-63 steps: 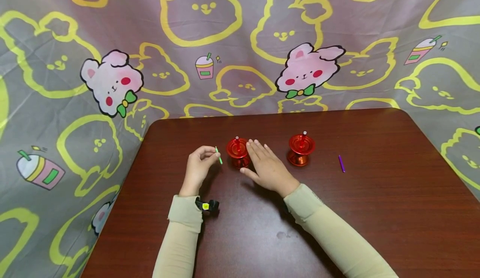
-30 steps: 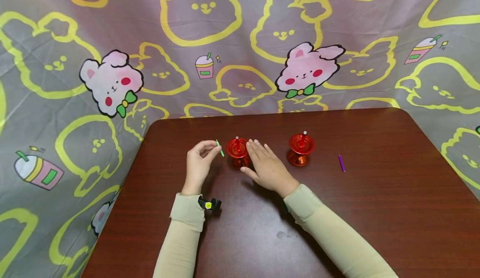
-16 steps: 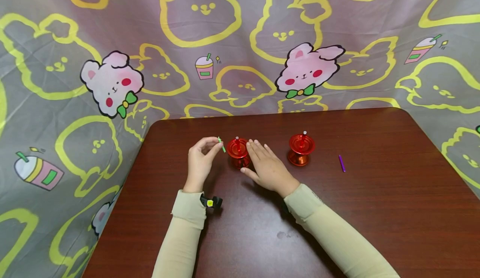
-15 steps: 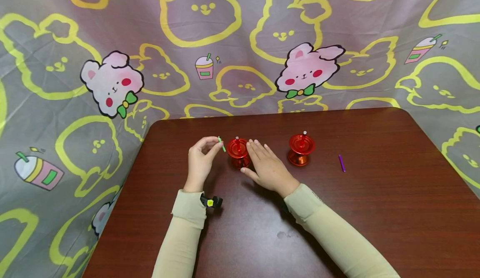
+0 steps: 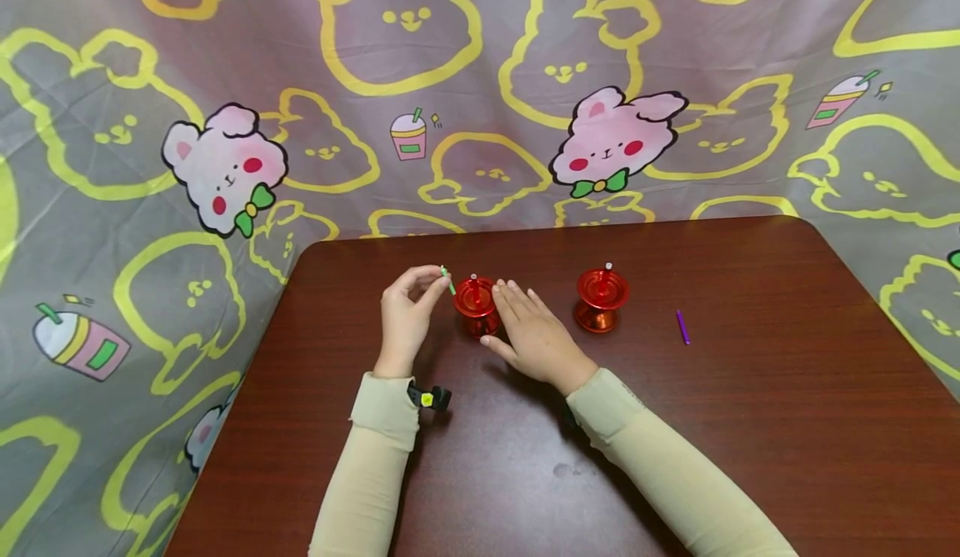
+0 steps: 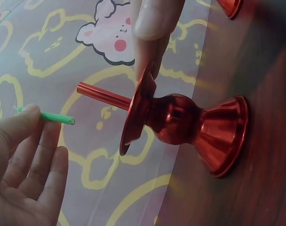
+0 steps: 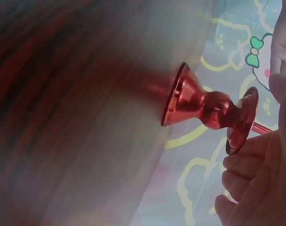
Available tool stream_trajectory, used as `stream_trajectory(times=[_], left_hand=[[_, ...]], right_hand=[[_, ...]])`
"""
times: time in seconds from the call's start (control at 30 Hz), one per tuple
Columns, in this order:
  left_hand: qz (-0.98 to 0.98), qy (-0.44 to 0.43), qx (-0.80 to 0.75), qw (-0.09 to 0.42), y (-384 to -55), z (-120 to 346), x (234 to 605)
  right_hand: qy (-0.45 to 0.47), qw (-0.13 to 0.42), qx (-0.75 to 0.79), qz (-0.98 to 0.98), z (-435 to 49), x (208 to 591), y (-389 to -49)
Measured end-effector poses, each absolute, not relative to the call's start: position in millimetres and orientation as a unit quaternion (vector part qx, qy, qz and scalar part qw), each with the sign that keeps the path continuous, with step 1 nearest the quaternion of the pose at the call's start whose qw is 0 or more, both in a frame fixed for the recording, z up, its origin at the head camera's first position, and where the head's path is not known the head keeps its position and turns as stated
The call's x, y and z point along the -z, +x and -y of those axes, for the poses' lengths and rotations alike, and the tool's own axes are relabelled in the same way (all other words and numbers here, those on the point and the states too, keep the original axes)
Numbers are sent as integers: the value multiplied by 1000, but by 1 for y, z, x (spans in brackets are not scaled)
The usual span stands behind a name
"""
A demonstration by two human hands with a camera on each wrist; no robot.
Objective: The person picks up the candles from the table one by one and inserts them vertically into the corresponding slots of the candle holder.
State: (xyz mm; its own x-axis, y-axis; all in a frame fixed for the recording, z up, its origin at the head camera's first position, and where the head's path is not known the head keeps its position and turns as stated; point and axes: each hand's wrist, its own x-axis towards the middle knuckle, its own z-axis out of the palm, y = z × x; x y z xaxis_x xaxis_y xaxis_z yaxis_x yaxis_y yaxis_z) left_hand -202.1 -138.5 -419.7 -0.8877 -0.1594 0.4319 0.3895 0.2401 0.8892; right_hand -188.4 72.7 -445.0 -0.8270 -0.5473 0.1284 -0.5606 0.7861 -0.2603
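Thumb and forefinger of my left hand [image 5: 406, 315] pinch a slim green candle [image 6: 58, 117], its lower end pointing toward the left red candle holder [image 5: 477, 307]. In the left wrist view a gap separates the candle from the holder's upright tube [image 6: 103, 96]. My right hand [image 5: 542, 342] lies at the right of this holder with fingers extended, fingertips at the rim of its dish [image 7: 248, 120]. The holder stands upright on its flared foot [image 6: 223, 136].
A second red candle holder [image 5: 602, 297] stands upright to the right of my right hand. Beyond it a purple candle [image 5: 683, 328] lies on the brown table [image 5: 750, 424]. A patterned curtain [image 5: 495, 57] hangs behind and beside the table.
My left hand has moved up and to the right, bringing the green candle from beside the holder to near its dish. My right hand and the holders have stayed put.
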Motion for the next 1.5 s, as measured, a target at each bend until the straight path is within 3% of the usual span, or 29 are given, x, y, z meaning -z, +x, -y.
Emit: stream_trajectory(times=[0.43, 0.83, 1.2, 1.5], left_hand=[[757, -74, 609, 225, -205, 131, 414], [769, -85, 591, 229, -186, 118, 377], [772, -89, 585, 231, -210, 124, 406], [763, -117, 591, 235, -215, 123, 404]], right_hand=[[291, 22, -140, 946, -73, 446, -189], [294, 22, -133, 946, -71, 446, -190], [295, 23, -135, 946, -72, 447, -190], [299, 32, -136, 944, -72, 446, -189]])
